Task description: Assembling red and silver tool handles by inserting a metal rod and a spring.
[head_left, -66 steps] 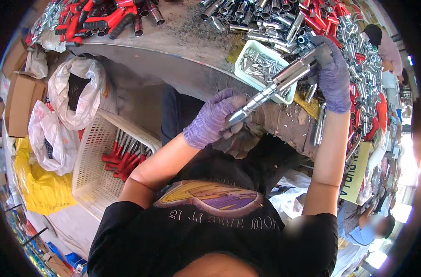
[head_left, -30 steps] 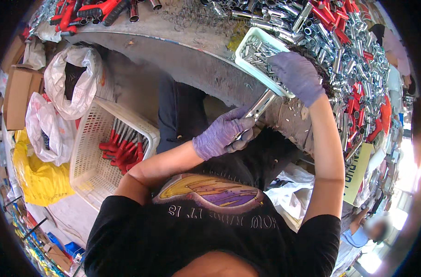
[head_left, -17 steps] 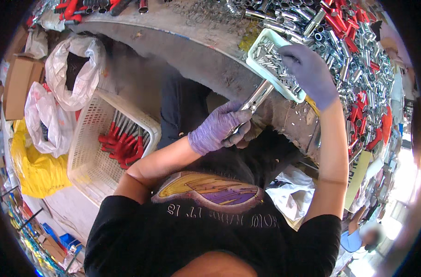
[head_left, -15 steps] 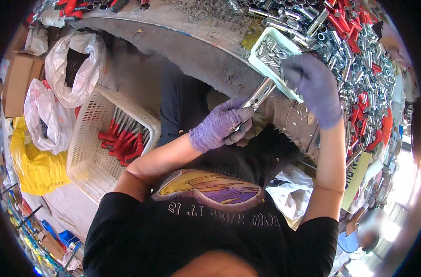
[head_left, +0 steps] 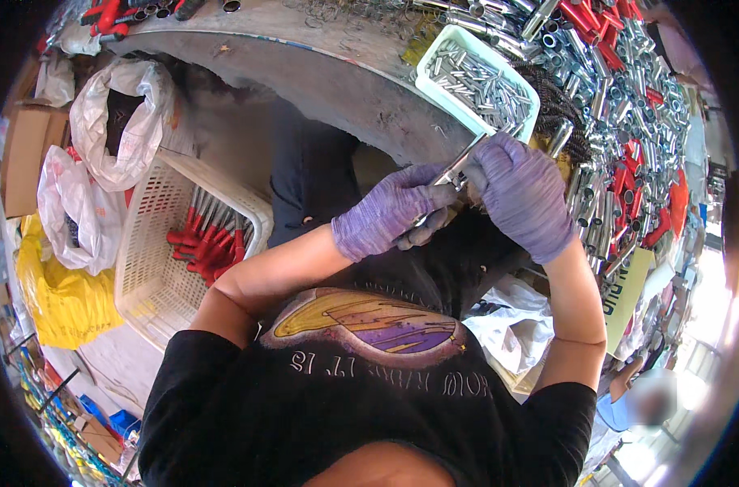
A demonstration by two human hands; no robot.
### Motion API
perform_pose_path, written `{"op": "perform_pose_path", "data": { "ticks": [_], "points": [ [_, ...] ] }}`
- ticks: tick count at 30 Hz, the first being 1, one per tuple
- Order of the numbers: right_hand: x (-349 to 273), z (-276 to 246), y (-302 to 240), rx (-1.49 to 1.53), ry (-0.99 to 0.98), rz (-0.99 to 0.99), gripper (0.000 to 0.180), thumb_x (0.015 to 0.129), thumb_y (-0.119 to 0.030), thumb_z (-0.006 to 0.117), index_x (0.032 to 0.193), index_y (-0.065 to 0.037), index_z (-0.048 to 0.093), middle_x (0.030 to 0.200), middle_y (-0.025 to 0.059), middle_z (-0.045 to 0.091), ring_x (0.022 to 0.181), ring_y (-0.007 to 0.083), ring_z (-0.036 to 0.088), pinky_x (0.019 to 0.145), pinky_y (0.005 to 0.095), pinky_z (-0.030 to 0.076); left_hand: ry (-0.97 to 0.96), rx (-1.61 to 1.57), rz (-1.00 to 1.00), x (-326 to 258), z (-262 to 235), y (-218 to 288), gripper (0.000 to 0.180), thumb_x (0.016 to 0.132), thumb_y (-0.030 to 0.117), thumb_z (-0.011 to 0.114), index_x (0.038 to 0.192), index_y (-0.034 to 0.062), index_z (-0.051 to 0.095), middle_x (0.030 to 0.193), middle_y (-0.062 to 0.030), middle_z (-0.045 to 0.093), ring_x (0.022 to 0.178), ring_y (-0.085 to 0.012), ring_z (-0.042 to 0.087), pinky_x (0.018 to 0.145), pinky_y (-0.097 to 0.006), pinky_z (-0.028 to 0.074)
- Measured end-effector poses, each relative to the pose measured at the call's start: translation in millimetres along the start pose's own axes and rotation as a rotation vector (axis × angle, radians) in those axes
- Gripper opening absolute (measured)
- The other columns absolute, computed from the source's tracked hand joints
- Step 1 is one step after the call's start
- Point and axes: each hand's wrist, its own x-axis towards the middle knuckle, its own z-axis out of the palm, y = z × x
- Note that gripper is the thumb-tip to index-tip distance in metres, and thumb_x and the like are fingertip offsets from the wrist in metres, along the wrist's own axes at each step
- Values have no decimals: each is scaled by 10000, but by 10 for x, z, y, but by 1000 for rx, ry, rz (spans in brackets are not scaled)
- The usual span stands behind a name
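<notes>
Across the upper view, the workbench (head_left: 272,23) curves down to the right; a mostly bare strip runs along its front edge left of centre, and below that edge a dark open gap reaches the person's lap. Heap of metal parts (head_left: 625,122), chrome with some red, covers the bench's right side and crowds in behind and right of the tray, so little free room there. White basket (head_left: 138,260) stands at left, below bench level, its rim close to the left forearm; red-handled tools (head_left: 207,247) lie inside. Pale green tray (head_left: 425,79) sits at the front edge of the bench; half a second ago the right hand covered part of its near end, now nearly all its contents show. Right hand (head_left: 519,187) has left the tray and come down to the tube, fingers bent and gathered against it; cannot tell whether they pinch anything. Left hand (head_left: 394,203) as before: fingers clamped around the tube's lower part. Metal tube (head_left: 467,156) slants up and right between both hands, upper end just by the tray's near corner, now partly hidden by the right hand. Small metal pins (head_left: 479,85) lie loose in the tray.
</notes>
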Motion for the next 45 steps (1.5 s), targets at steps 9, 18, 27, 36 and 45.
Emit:
{"op": "perform_pose_path", "data": {
  "ticks": [9, 18, 27, 36, 45],
  "points": [
    [-263, 105, -54, -166, -29, -19, 215, 746, -219, 624, 905, -77, 597, 881, 95, 551, 798, 274, 588, 633, 391, 488, -27, 94, -41, 26, 111, -8, 479, 871, 312, 621, 1208, 2, 479, 734, -67, 599, 457, -64, 517, 370, -158, 352],
    [-261, -314, 48, 165, -288, 225, 348, 756, -308, 673, 1019, -88, 613, 1053, 135, 598, 988, 340, 582, 817, 440, 463, -61, 1148, 245, -32, 259, 291, 560, 861, 258, 635, 1335, 65, 410, 917, -143, 630, 843, -154, 636, 741, -305, 495],
    [-687, -492, 1374, -81, 133, 516, 348, 889, -379, 556, 1017, -68, 643, 880, 159, 665, 819, 286, 652, 726, 377, 502, -148, 486, -97, -132, 139, 22, 494, 865, 274, 610, 1265, 53, 421, 853, -44, 568, 621, -91, 516, 565, -220, 432],
    [-1600, -214, 2712, -391, 135, 1102, 438, 806, -371, 641, 1105, -57, 576, 1036, 166, 606, 955, 309, 611, 813, 431, 475, 28, 328, -58, -214, 72, -48, 395, 894, 303, 571, 1193, 77, 449, 748, -40, 568, 548, -93, 518, 509, -214, 395],
    [-1188, -557, 1415, 1176, 929, 412, 462, 783, -116, 593, 1214, 0, 469, 1068, 121, 600, 820, 176, 628, 613, 251, 515, -81, 353, -29, -111, 151, -105, 375, 894, 298, 563, 1170, 60, 474, 717, -32, 548, 540, -78, 481, 504, -210, 379]
  ]
}}
